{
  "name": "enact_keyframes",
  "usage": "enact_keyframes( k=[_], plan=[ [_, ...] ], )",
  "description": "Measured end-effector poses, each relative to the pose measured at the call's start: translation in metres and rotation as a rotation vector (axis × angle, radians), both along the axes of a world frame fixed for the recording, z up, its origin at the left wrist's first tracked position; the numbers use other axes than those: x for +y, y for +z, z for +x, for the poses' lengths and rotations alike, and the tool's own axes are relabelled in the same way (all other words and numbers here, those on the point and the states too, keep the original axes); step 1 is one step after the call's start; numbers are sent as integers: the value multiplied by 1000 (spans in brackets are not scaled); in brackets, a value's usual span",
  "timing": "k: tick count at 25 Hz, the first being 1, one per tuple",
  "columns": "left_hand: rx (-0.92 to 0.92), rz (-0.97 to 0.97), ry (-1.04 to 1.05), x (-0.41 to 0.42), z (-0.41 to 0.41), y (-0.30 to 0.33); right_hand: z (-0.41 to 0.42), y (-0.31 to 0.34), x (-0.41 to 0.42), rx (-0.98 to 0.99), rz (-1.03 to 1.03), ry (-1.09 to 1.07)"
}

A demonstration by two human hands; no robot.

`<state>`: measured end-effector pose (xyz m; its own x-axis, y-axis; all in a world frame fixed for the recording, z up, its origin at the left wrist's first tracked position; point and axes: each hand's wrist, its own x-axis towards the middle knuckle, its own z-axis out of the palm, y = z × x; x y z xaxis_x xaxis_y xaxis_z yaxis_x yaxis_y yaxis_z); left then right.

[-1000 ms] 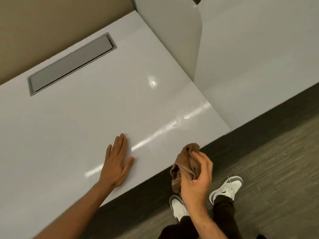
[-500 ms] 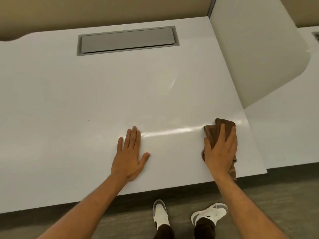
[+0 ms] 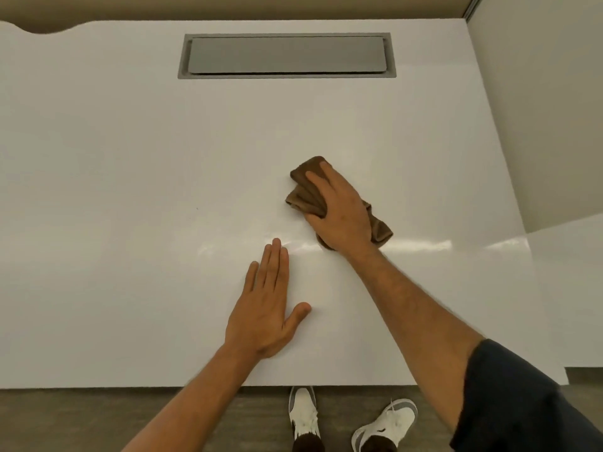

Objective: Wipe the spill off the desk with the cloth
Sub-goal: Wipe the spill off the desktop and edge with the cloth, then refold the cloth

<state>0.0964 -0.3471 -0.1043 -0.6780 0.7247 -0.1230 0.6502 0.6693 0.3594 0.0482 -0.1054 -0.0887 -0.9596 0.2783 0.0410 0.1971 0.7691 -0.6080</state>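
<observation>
A crumpled brown cloth (image 3: 303, 190) lies on the glossy white desk (image 3: 130, 190), a little right of centre. My right hand (image 3: 339, 213) covers it and presses it onto the surface, thumb hooked round its near left edge. My left hand (image 3: 267, 308) rests flat on the desk nearer the front edge, fingers straight and together, thumb spread. A faint wet sheen (image 3: 248, 246) runs across the desk between the two hands, mixed with light reflections. I cannot make out a distinct spill.
A grey cable-tray lid (image 3: 286, 55) is set into the desk at the back. A white divider panel (image 3: 538, 109) rises along the right side. The desk's front edge (image 3: 130, 387) runs above the dark floor and my white shoes (image 3: 303, 412).
My right hand has carried the cloth from the desk's front right corner inward to the middle. The view has turned square onto the desk. My left hand stays flat in place.
</observation>
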Motion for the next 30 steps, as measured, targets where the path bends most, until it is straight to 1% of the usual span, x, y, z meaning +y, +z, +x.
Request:
enact_keyframes(
  k=[2,4,7,9,12,16,19,22,25,28,30],
  plan=[
    [-25,74,33,0,0,1,0,2,-21,20,-71,197],
    [-70,177,88,0,0,2,14,5,-33,28,-132,318],
    [-122,299,184,0,-2,3,54,10,-39,36,-201,392],
    [-137,288,171,-1,-3,1,88,11,-39,-2,-234,381],
    [-152,206,100,-4,-1,8,152,15,-34,-147,-301,320],
    [-209,72,34,-5,22,39,232,33,-10,-407,-382,256],
    [-233,19,38,2,61,72,279,62,13,-490,-472,122],
    [-335,38,122,19,104,116,312,108,35,-433,-676,-93],
    [-450,110,237,48,140,163,327,161,57,-264,-894,-289],
    [-562,259,321,84,168,204,331,207,72,-135,-1237,-369],
    [-687,370,334,108,178,230,329,232,76,-120,-1412,-399]
  ],
)
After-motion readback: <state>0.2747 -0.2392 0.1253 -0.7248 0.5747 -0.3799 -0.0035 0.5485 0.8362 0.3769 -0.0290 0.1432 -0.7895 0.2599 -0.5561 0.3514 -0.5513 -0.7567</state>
